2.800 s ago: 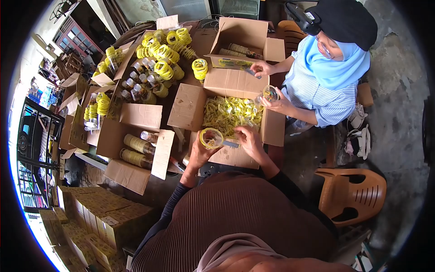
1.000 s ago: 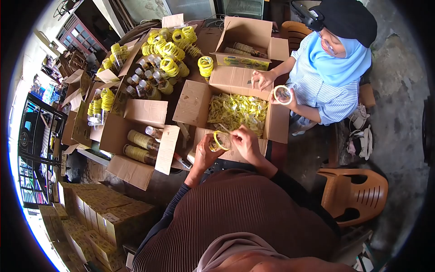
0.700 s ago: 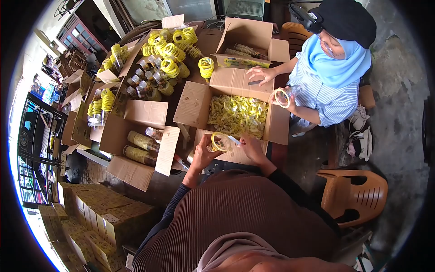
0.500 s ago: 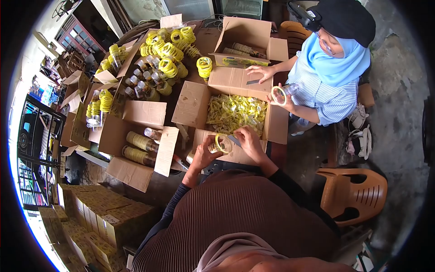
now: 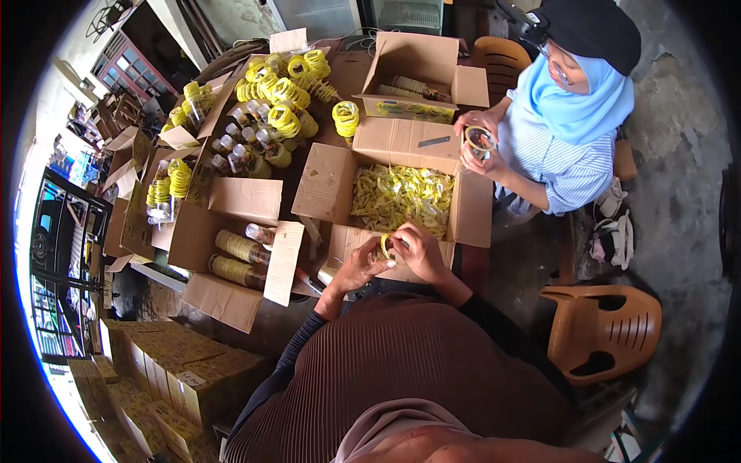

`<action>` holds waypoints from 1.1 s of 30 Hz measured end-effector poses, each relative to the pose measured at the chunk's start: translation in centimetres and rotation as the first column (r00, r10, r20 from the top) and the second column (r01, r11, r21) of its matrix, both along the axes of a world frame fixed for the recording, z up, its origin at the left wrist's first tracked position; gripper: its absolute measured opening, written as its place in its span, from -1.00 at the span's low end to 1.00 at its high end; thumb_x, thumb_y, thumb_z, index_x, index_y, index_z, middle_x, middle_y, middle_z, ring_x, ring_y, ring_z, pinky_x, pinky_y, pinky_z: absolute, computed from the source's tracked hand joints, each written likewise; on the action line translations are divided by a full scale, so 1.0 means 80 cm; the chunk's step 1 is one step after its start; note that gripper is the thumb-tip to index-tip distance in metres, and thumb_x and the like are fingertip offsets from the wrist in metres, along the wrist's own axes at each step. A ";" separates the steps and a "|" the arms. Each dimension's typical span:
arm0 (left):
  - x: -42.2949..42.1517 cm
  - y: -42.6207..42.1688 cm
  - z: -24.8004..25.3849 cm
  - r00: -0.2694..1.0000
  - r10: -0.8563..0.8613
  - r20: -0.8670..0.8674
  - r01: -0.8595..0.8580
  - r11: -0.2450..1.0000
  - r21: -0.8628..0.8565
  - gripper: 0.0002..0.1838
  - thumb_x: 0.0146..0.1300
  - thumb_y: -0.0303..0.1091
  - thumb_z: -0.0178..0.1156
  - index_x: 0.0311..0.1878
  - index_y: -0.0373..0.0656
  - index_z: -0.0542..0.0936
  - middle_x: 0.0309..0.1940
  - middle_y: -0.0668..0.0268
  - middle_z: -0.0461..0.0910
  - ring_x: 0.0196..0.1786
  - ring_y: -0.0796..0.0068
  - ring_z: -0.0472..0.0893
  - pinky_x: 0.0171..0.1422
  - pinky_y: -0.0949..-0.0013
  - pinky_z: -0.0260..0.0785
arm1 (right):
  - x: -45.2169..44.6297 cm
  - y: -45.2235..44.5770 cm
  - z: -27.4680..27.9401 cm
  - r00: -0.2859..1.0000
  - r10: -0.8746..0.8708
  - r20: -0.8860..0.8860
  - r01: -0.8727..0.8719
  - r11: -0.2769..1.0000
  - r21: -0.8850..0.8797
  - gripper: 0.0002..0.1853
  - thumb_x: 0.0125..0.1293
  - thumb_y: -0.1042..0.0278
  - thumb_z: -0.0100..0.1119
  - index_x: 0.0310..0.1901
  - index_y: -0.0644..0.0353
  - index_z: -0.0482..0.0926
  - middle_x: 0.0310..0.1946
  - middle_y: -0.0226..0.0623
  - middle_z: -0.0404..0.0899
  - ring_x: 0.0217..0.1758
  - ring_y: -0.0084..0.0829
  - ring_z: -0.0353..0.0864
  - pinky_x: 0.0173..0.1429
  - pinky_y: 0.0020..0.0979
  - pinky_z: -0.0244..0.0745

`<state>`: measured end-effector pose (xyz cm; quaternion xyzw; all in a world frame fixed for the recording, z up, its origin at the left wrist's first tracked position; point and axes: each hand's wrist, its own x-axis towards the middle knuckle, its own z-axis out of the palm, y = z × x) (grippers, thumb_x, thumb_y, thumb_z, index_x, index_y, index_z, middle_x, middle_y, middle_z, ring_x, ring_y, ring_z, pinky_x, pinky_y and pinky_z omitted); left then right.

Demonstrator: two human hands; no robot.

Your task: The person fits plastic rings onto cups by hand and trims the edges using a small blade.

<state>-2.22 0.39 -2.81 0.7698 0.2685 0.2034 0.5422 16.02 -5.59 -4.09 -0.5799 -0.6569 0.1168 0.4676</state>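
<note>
Between my hands, over the near flap of an open carton (image 5: 315, 184), is a clear cup (image 5: 385, 248) with a yellow rim. My left hand (image 5: 363, 266) is wrapped round the cup's side. My right hand (image 5: 417, 251) has its fingers bent at the cup's rim; whether it also holds a blade cannot be made out. Many small yellow-and-clear packets (image 5: 401, 194) fill the carton just beyond my hands. On the carton's far flap lies a flat grey blade (image 5: 434, 142).
Across the carton at the right, a co-worker (image 5: 567, 154) holds another cup (image 5: 479, 141) in both hands. Yellow ring stacks (image 5: 284, 92) and clear-capped containers (image 5: 243, 147) stand at the left. A box with ringed stacks (image 5: 235, 197) is nearer. An orange chair (image 5: 602, 332) stands at right.
The blade seen earlier at my right hand no longer shows there, and my right hand has closed in on the cup. The co-worker's far hand has left the flap and joined the other on their cup.
</note>
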 end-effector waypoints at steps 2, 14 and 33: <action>0.000 0.004 -0.015 0.996 -0.057 -0.070 0.066 0.989 0.130 -0.45 0.26 -0.23 0.24 0.27 -0.20 0.37 -0.06 0.06 0.55 0.01 0.16 0.58 0.05 0.17 0.44 | -0.004 -0.004 0.004 1.000 0.010 0.025 -0.010 1.000 0.003 -0.88 0.17 0.49 0.27 -0.27 0.22 0.54 -0.33 -0.24 0.55 -0.29 -0.17 0.60 -0.24 -0.25 0.49; 0.029 -0.012 -0.036 0.958 0.112 -0.265 0.005 0.914 0.405 -0.50 0.40 -0.03 -0.04 0.16 -0.28 0.30 -0.03 -0.09 0.48 0.10 -0.14 0.47 0.22 -0.01 0.23 | -0.002 0.001 -0.028 0.980 -0.150 -0.134 0.130 0.981 -0.147 -0.84 0.07 0.47 0.31 -0.31 0.22 0.54 -0.38 -0.25 0.58 -0.30 -0.20 0.62 -0.24 -0.29 0.49; 0.007 0.007 -0.082 0.998 0.060 -0.022 -0.058 0.995 0.082 -0.32 0.50 0.04 -0.45 0.15 -0.35 0.48 0.30 -0.20 0.27 0.38 -0.15 0.25 0.50 0.06 0.01 | 0.093 0.011 -0.077 0.823 -0.207 -0.529 -0.010 0.926 -0.378 -0.82 0.33 0.30 0.23 -0.20 0.25 0.64 -0.38 -0.36 0.65 -0.34 -0.57 0.60 -0.29 -0.45 0.49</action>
